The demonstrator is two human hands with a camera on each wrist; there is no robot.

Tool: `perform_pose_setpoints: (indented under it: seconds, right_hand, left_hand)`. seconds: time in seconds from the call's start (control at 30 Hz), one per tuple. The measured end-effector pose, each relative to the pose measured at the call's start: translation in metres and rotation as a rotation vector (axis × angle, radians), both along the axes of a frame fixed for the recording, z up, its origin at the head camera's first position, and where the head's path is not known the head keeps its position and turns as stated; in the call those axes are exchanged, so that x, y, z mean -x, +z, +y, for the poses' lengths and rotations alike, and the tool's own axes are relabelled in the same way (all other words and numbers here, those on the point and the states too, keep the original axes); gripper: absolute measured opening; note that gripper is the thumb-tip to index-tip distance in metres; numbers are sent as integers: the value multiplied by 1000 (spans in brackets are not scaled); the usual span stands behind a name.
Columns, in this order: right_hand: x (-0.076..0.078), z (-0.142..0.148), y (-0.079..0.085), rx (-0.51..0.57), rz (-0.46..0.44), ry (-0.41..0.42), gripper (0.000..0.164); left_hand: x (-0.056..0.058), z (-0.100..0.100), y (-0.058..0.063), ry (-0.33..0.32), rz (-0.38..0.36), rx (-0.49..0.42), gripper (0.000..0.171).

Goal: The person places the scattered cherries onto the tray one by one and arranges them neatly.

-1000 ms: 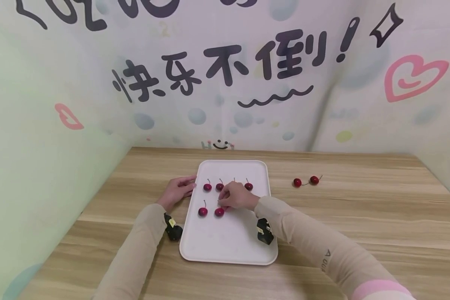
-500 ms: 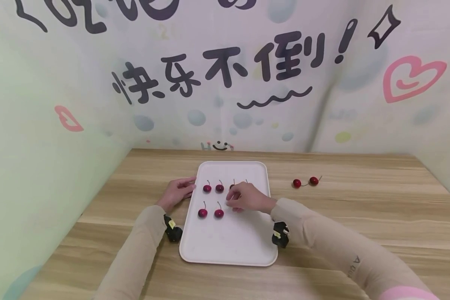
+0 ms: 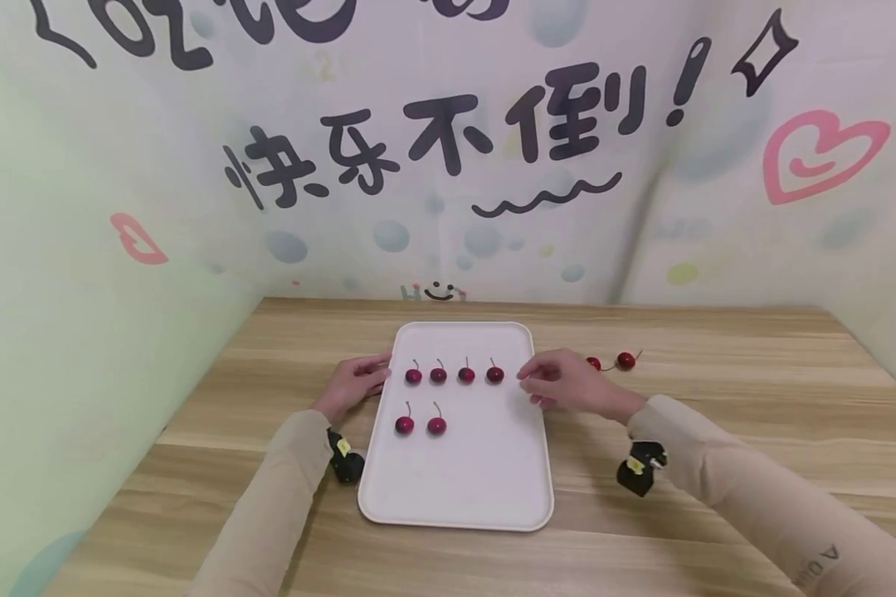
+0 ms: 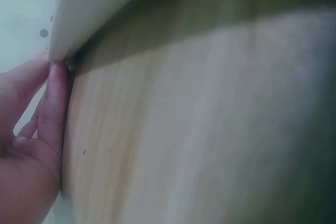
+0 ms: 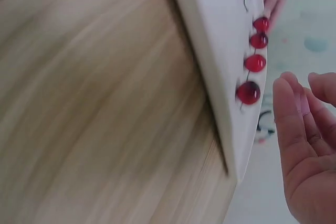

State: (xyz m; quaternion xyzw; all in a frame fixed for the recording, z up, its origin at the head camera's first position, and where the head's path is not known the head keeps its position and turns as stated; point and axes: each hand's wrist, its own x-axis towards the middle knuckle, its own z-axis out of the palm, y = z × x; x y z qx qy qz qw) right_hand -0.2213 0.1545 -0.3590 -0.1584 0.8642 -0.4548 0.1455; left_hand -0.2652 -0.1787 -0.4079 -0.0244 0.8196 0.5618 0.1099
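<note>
A white tray (image 3: 463, 489) lies on the table with red cherries on it, stems pointing away. Several make up the back row, among them a cherry (image 3: 495, 375) at its right end. Two more, a left cherry (image 3: 404, 425) and a right cherry (image 3: 436, 425), sit in front of that row. My left hand (image 3: 353, 384) rests at the tray's left edge; in the left wrist view its extended fingers (image 4: 54, 103) touch the rim. Over the tray's right edge is my right hand (image 3: 567, 381), fingers loosely bent, nothing between them.
On the wooden table (image 3: 717, 431), right of the tray, lie two cherries: a nearer cherry (image 3: 593, 363), partly behind my right hand, and a farther cherry (image 3: 626, 361). A printed cloth (image 3: 448, 232) hangs behind the table's back edge.
My right hand has left the front-row cherry on the right and moved right to the tray's edge, uncovering the back row. The left hand stays at the rim.
</note>
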Motion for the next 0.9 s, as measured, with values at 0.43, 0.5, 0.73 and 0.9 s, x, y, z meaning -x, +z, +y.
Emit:
perform_pose_setpoints:
  seconds: [0.43,0.5,0.73,0.9]
  right_hand:
    - [5,90,3,64,104,-174,35]
    - [6,100,3,46,121,-201,37]
    - [14,129,-2,-10,157,-263,40]
    - [19,139,-5,-23,122,-303,41]
  left_hand:
    - [0,0,0,3,18,12,38]
    - [0,0,0,3,17,13,38]
    - [0,1,1,8,1,18,37]
    - [0,0,1,7,3,15,37]
